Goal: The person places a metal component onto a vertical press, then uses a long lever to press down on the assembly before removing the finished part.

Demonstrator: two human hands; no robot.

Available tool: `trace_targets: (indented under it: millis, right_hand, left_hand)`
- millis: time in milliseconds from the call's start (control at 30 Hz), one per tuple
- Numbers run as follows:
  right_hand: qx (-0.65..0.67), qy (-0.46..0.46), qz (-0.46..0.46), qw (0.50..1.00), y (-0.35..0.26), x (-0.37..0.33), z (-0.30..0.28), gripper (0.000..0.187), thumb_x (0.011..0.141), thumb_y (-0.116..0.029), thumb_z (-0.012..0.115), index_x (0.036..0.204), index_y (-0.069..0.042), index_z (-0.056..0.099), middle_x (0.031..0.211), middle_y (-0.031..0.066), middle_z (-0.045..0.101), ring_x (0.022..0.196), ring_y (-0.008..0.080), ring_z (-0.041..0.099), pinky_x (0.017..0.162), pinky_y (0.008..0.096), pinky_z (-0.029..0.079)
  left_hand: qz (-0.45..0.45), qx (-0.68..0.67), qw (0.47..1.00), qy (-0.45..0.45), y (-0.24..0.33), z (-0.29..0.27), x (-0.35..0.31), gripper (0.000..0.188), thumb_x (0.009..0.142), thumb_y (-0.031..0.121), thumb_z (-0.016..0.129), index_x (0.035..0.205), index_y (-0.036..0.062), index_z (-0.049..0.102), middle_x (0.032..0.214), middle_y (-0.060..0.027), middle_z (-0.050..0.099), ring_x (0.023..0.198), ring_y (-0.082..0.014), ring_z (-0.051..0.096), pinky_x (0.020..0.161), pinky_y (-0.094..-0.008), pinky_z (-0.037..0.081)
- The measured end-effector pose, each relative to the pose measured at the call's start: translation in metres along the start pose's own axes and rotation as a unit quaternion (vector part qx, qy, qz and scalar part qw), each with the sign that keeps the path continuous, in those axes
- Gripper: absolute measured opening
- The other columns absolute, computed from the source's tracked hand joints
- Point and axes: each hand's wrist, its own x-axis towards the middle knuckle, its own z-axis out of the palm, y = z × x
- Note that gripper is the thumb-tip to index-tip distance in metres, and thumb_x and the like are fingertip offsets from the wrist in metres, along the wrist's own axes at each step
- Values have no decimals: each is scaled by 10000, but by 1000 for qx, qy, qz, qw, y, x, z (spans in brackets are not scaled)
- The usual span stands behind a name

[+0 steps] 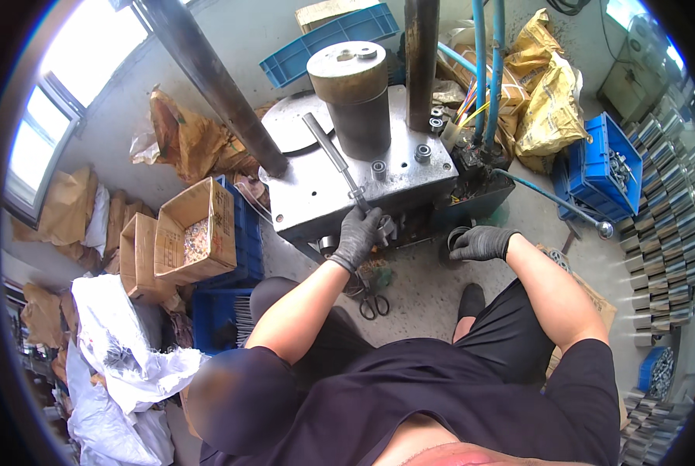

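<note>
The left hand in a dark grey knitted glove [361,236] is resting at the front edge of a thick, pale steel machine plate [309,203], its fingers bending round the narrow lower end of a long silver steel rod with a thicker upper shaft [329,145]; a shiny, ring-like metal fitting [386,228] is sitting just beside those fingers; whether they are closing firmly on the rod or only touching it, I cannot tell; the rod is lying aslant over the plate, to the left of a tall, flat-topped steel cylinder [351,101]; the right hand in a matching glove [483,244] is hanging lower, beyond the plate's front corner, its fingers bending at the rim of a dark, round metal ring [455,234], and the firmness of that hold is also hiding from view. If the left fingers are carrying little of the rod's weight, it could be rolling or sliding off the smooth plate; a careless sweep of it could be knocking the small steel bearing-like ring [378,170] standing near; smooth metal against knitted fabric could be letting the dark ring slip floorward, the likely cause being a fingertip-only hold.
</note>
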Motion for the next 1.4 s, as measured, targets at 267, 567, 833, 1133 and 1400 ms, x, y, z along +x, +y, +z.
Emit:
trace_targets:
  millis: [267,567,833,1133,1400]
  right_hand:
    - [28,-1,25,999,4,-2,-5,561,964,-570,607,1241,-109,767,1216,163,756,1198,364,678,1083,465,472]
    - [24,48,-27,998,-1,-4,-19,567,971,-562,634,1291,-105,737,1224,180,753,1167,359,693,1014,438,526]
    - [32,54,-27,998,-6,-4,-24,586,959,-522,650,1314,-61,717,1274,188,736,1225,351,672,1051,427,501]
    - [22,46,-28,998,-9,-14,-28,608,965,-536,637,1350,-69,695,1302,208,716,1249,381,649,1072,449,492]
    - [38,60,-48,996,-14,-12,-31,598,943,-534,649,1317,-72,718,1280,186,732,1226,350,669,1054,435,502]
  left_hand:
    - [91,-56,991,-76,28,-6,-19,201,1075,235,651,1089,37,624,1027,-49,675,830,-89,592,693,-268,569]
    - [393,88,915,-29,180,-1,2,138,1058,139,663,1146,39,628,1059,-21,661,946,-91,612,834,-274,528]
    - [447,114,886,41,311,-16,112,195,1061,179,618,1158,18,668,899,-27,633,740,-103,582,653,-242,497]
    - [311,271,894,177,321,-25,164,185,942,118,760,1063,62,632,924,-100,716,811,-197,696,741,-368,576]
    - [341,303,863,217,323,-1,199,178,937,104,783,1007,50,629,828,-70,676,728,-170,677,686,-356,566]
